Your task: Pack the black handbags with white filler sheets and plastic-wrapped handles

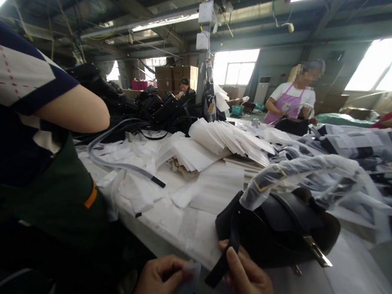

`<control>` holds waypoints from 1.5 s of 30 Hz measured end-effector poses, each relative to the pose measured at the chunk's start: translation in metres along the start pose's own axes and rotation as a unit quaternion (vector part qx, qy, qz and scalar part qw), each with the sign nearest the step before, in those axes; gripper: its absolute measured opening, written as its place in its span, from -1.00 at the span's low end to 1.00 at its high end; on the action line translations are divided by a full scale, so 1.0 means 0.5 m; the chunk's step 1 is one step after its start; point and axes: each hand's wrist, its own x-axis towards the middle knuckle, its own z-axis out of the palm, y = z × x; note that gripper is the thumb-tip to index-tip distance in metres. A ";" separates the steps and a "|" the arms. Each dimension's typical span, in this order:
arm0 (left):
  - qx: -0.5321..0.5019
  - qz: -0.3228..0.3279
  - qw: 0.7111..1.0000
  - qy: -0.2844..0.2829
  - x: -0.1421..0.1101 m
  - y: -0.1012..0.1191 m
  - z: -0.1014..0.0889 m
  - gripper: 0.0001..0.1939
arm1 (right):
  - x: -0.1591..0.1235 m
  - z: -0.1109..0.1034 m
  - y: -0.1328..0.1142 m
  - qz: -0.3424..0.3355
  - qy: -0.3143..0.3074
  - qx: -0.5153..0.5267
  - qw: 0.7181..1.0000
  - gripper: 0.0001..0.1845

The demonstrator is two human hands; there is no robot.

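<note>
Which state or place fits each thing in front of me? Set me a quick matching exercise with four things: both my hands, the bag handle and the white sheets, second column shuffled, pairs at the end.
Column one
1. left hand
2. right hand
3. bag handle
4. white sheets

Column two
A. covered in translucent wrapping
B. gripping the black strap
C. piled on the table
D. pinching a translucent strip

Right pairs: 1-D, 2-B, 3-A, 4-C.
</note>
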 end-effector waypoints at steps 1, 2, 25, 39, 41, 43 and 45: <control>0.007 -0.004 1.000 -0.008 -0.003 0.000 0.001 -0.70 | -0.001 0.003 -0.001 -0.003 0.002 -0.003 1.000 -0.51; 0.013 -0.006 1.000 -0.013 -0.005 0.001 0.002 -0.70 | -0.002 0.005 0.000 -0.007 0.006 -0.002 1.000 -0.51; -0.018 -0.089 0.995 -0.031 -0.022 0.023 0.020 -0.82 | 0.000 0.018 0.018 -0.034 0.037 0.026 0.998 -0.60; -0.053 -0.064 0.995 -0.062 -0.007 -0.010 0.010 -0.61 | 0.001 0.015 0.024 -0.029 0.001 0.020 0.999 -0.62; -0.057 -0.063 0.995 -0.053 -0.005 -0.007 0.012 -0.62 | 0.001 0.013 0.024 -0.031 -0.001 0.022 0.999 -0.62; -0.057 -0.061 0.995 -0.048 -0.003 -0.003 0.014 -0.63 | 0.000 0.011 0.025 -0.036 0.000 0.025 0.999 -0.63; -0.049 -0.065 0.996 -0.044 -0.004 0.001 0.016 -0.66 | 0.000 0.010 0.028 -0.040 0.011 0.031 0.999 -0.62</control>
